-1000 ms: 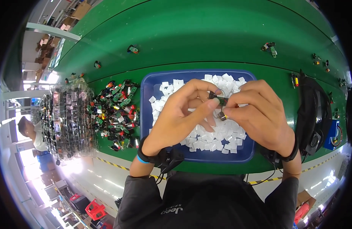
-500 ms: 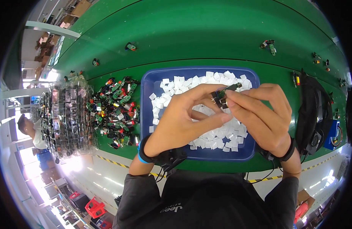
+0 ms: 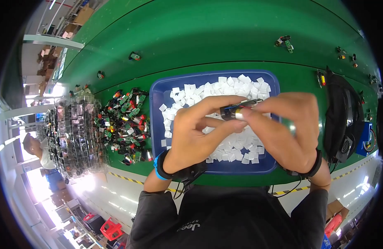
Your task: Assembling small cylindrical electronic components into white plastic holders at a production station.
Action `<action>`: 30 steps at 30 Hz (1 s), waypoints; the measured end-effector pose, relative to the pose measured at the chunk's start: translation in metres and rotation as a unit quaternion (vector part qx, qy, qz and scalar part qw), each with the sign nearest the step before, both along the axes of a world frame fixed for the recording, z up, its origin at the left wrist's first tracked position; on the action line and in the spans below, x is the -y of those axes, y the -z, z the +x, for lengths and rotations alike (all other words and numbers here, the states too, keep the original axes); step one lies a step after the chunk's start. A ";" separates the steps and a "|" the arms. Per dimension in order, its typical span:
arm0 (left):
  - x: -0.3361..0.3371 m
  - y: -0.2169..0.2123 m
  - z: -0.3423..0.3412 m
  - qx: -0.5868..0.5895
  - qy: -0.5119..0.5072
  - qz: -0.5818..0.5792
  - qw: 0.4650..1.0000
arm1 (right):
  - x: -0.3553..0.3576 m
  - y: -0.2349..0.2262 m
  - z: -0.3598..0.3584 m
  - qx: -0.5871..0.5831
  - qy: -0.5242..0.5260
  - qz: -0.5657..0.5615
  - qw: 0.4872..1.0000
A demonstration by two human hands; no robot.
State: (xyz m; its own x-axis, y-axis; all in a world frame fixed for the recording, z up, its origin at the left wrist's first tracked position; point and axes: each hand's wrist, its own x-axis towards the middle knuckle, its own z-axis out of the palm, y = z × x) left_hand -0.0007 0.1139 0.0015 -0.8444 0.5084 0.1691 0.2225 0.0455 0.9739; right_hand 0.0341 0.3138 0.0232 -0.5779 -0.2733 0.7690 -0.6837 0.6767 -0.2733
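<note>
Over the tray, both of my hands hold one small circuit board assembly (image 3: pixel 229 112), with a dark part, thin wires and a pale cylindrical part. My left hand (image 3: pixel 191 139) pinches its left side between thumb and fingers. On the other side, the fingertips of my right hand (image 3: pixel 289 128) close on its right end and are slightly blurred. Below lies a blue plastic tray (image 3: pixel 157 137) with many small white square pieces (image 3: pixel 235 155) spread in it. How the assembly's parts join is too small to make out.
Left of the tray is a heap of similar board assemblies (image 3: pixel 125 112), beside stacked clear plastic trays (image 3: pixel 77 128). A black bag (image 3: pixel 340 112) and a blue box (image 3: pixel 364 139) are at right. A few assemblies (image 3: pixel 285 43) lie farther back. Another person (image 3: pixel 46 157) is far left.
The assembly has been turned in my hands, so its pale cylindrical part and wires now show. My right hand has curled in closer around it; my left hand keeps its grip.
</note>
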 end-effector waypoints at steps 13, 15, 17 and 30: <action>0.000 0.005 -0.002 -0.110 -0.016 0.058 0.992 | -0.002 0.013 0.007 0.243 -0.100 -0.251 0.932; 0.000 0.005 -0.002 -0.107 -0.018 0.067 0.992 | -0.001 0.015 0.004 0.191 -0.107 -0.249 0.943; 0.000 0.006 -0.002 -0.110 -0.022 0.069 0.991 | 0.001 0.015 0.005 0.164 -0.109 -0.248 0.948; -0.002 0.003 0.002 -0.105 -0.058 0.030 0.992 | 0.000 0.016 0.006 0.318 -0.101 -0.305 0.892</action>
State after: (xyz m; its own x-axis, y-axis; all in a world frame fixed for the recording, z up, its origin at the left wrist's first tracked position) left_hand 0.0009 0.1157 -0.0011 -0.8397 0.3939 0.3737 0.4168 0.0265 0.9086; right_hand 0.0398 0.3142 0.0072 -0.9370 -0.0635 0.3435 -0.3493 0.1501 -0.9249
